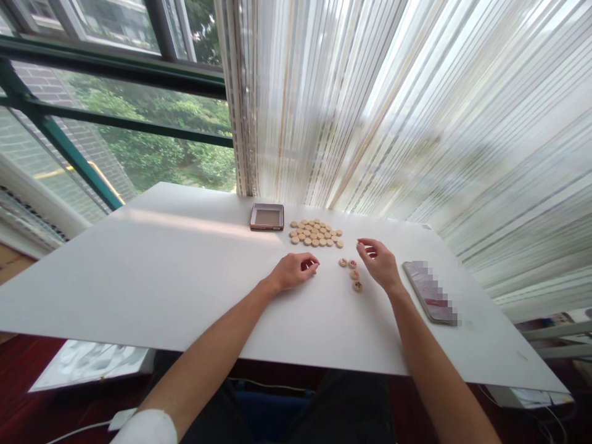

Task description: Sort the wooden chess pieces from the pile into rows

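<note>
Wooden Chinese chess pieces lie on the white table (pixel 194 271). Many sit plain side up in a packed group (pixel 314 233). Nearer to me, several marked pieces (pixel 354 274) form a bent row, with red or dark characters facing up. My right hand (pixel 379 262) hovers just right of that row, its thumb and fingers pinched on a small pale piece (pixel 359 245) that is mostly covered. My left hand (pixel 296 271) rests on the table left of the row, fingers loosely curled and tips close together. Nothing shows in it.
An open shallow box (pixel 267 217) stands at the back, left of the packed pieces. A phone-like flat thing (pixel 430 293), partly pixelated, lies to the right of my right hand. String curtains (pixel 314 105) hang along the table's back edge, beside a window (pixel 139 123).
</note>
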Demonstrator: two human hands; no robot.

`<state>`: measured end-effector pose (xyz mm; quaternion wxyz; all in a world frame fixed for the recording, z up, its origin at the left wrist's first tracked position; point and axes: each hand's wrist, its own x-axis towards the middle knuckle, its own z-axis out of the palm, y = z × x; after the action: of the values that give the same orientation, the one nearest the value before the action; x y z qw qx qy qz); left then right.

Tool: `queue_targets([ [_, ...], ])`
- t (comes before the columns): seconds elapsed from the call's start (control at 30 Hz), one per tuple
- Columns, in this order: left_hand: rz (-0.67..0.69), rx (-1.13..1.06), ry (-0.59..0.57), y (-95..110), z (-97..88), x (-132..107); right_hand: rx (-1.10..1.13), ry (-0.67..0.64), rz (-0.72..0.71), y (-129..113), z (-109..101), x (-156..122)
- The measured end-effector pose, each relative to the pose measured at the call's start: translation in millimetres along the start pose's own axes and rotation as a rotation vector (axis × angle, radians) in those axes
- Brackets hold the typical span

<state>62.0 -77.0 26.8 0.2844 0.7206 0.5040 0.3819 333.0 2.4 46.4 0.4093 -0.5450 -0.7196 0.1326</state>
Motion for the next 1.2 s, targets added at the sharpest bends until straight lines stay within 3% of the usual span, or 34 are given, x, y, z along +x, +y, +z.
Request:
queue_targets([
  [0.2,0.004,-0.024,0.016,-2,1.4,0,0.2,-0.164,-0.209,-78,28,-17],
  [0.33,0.026,-0.097,0.091,-1,0.3,2,0.289,-0.133,-0.203,-98,61,-33],
  [0.57,0.052,-0.116,0.185,-4,2.1,5,0.506,-0.127,0.013,-87,93,-50],
  [0.73,0.091,-0.098,0.19,-6,2.6,6,0.569,-0.177,0.03,-83,93,-57],
  [1.2,0.089,-0.116,0.188,-15,4.0,6,0.641,-0.159,0.034,-78,95,-59],
])
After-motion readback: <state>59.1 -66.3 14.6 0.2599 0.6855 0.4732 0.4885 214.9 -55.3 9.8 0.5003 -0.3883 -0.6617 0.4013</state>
